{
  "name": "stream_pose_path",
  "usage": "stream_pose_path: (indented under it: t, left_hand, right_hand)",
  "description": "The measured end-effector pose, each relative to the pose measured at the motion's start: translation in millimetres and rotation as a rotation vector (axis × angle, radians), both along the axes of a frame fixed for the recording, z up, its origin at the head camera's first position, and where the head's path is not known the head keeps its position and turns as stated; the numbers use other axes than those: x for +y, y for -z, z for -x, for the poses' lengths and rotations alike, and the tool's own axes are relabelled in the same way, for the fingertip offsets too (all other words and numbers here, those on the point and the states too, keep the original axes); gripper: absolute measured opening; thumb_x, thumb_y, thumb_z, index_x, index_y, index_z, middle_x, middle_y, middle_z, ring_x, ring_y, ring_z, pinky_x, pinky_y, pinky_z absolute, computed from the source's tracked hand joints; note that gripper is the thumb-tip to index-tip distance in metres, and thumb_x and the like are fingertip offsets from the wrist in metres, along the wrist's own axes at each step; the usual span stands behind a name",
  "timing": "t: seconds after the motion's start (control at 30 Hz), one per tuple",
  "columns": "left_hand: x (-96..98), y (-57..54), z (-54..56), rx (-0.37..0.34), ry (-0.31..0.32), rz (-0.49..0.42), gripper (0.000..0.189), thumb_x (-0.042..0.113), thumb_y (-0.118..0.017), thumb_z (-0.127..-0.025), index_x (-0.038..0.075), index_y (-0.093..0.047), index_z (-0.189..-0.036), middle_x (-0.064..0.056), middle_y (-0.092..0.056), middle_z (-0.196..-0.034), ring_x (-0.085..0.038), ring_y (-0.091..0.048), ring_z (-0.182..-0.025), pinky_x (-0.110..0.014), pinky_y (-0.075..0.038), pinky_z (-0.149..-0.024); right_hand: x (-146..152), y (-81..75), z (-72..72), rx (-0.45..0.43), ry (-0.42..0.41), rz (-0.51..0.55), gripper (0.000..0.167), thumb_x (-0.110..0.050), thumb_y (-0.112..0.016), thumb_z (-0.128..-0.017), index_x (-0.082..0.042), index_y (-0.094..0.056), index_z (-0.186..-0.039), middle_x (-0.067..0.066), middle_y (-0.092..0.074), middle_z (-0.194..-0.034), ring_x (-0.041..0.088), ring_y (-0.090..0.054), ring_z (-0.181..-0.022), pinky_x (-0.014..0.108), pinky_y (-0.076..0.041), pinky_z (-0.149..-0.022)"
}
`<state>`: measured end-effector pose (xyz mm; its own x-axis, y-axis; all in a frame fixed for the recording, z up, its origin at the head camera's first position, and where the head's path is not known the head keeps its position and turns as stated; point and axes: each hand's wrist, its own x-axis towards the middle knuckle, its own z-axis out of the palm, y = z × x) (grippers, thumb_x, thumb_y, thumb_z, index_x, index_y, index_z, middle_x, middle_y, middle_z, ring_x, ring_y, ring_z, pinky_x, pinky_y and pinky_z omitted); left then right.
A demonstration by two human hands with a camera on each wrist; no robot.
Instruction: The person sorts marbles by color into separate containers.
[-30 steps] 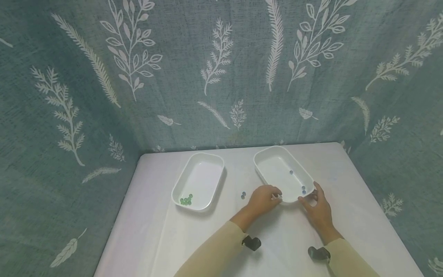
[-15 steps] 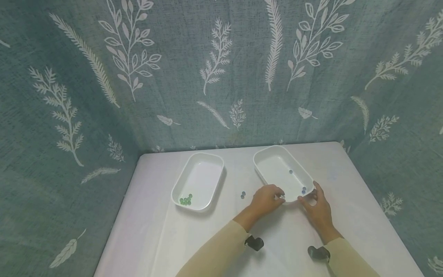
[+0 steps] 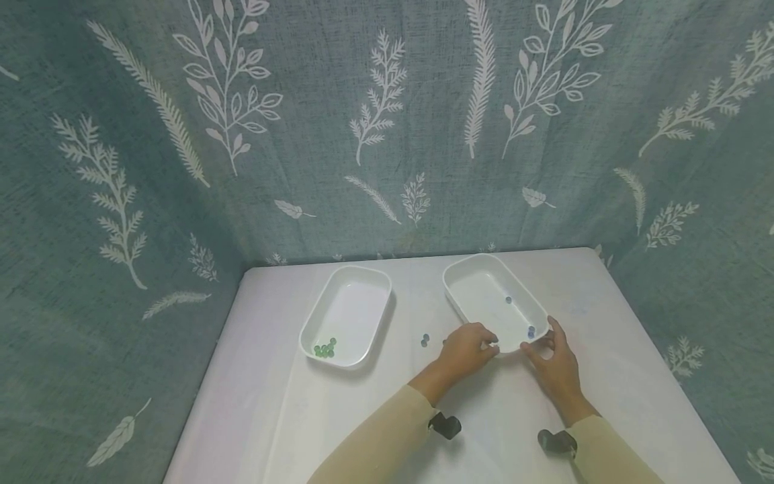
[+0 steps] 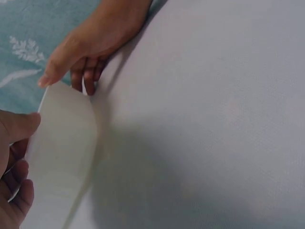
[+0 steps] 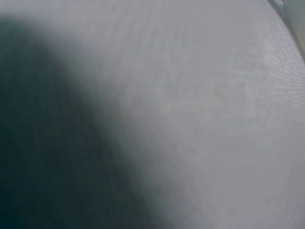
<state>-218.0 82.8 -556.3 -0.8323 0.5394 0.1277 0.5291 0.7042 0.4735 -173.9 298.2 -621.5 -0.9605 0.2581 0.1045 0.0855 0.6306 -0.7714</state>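
Note:
A white rectangular tray (image 3: 484, 292) stands at the right of the table, with a few small blue marbles (image 3: 531, 332) inside. My left hand (image 3: 464, 349) grips its near-left corner, thumb at the rim; whether a marble is also between those fingers is hidden. At the near-right corner, my right hand (image 3: 556, 370) holds the same tray, its thumb on the rim and its other fingers curled around the outside. The left wrist view shows the tray's outer wall (image 4: 64, 138) between both hands. In the right wrist view neither hand is seen.
Another white tray (image 3: 357, 302) stands at the left, holding several green marbles (image 3: 324, 351) at its near end. Loose blue marbles (image 3: 425, 340) lie on the white tablecloth (image 3: 345, 410) between the trays. A leaf-patterned blue-green curtain (image 3: 387, 134) borders the table's back and sides.
My left hand has shifted slightly right along the tray. A small dark marble now shows just left of that hand. My right hand has stayed at its corner.

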Motion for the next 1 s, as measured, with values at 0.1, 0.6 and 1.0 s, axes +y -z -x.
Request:
stream_pose_path:
  t: [0.1,0.6,1.0]
  left_hand:
    - [-0.5,-1.0,-0.6,0.008,0.0,0.006,0.018,0.033,-0.07,-0.091,0.023,-0.074,-0.106,0.014,-0.066,-0.098,0.0,-0.058,-0.089,-0.013,-0.046,-0.075]
    - [-24.9,2.1,3.4,-0.038,-0.02,-0.092,0.018,0.029,-0.065,-0.094,0.021,-0.071,-0.109,0.012,-0.065,-0.104,-0.005,-0.059,-0.102,-0.02,-0.046,-0.091]
    - [-58.1,18.2,5.8,-0.068,-0.099,-0.032,0.016,0.027,-0.068,-0.092,0.019,-0.073,-0.105,0.01,-0.067,-0.102,-0.01,-0.062,-0.1,-0.026,-0.049,-0.089]
  right_hand:
    - [-1,0.1,0.7,-0.002,0.003,-0.004,0.095,-0.05,-0.067,-0.089,-0.016,-0.009,-0.157,0.029,-0.037,-0.146,0.051,-0.034,-0.132,0.071,-0.025,-0.102]
    - [0,1.8,2.6,-0.009,0.014,0.003,0.097,-0.052,-0.066,-0.088,-0.017,-0.009,-0.157,0.027,-0.036,-0.148,0.049,-0.032,-0.134,0.07,-0.023,-0.104]
    - [1,0.2,1.8,-0.032,0.012,0.034,0.097,-0.053,-0.066,-0.088,-0.018,-0.008,-0.157,0.027,-0.035,-0.149,0.05,-0.031,-0.134,0.071,-0.022,-0.103]
